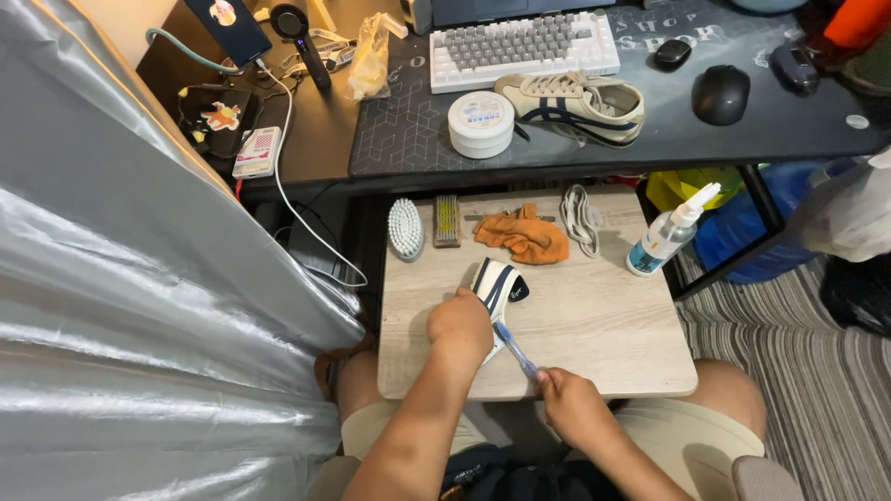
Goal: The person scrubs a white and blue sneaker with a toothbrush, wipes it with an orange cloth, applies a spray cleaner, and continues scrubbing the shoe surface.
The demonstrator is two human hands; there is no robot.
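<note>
My left hand (461, 325) grips a cream sneaker with dark blue stripes (497, 281), holding it toe-up on the small wooden lap table (603, 325). My right hand (568, 401) holds a blue toothbrush (513, 345) by its handle, its head pressed against the side of the sneaker near my left hand. The matching second sneaker (575, 104) lies on its side on the dark desk above.
On the lap table lie a white bristle brush (406, 228), a small wooden brush (447, 220), an orange cloth (524, 236), coiled white laces (580, 216) and a pump bottle (666, 234). A round white tub (481, 122), keyboard (522, 48) and mouse (721, 94) sit on the desk. Silver fabric (139, 306) fills the left.
</note>
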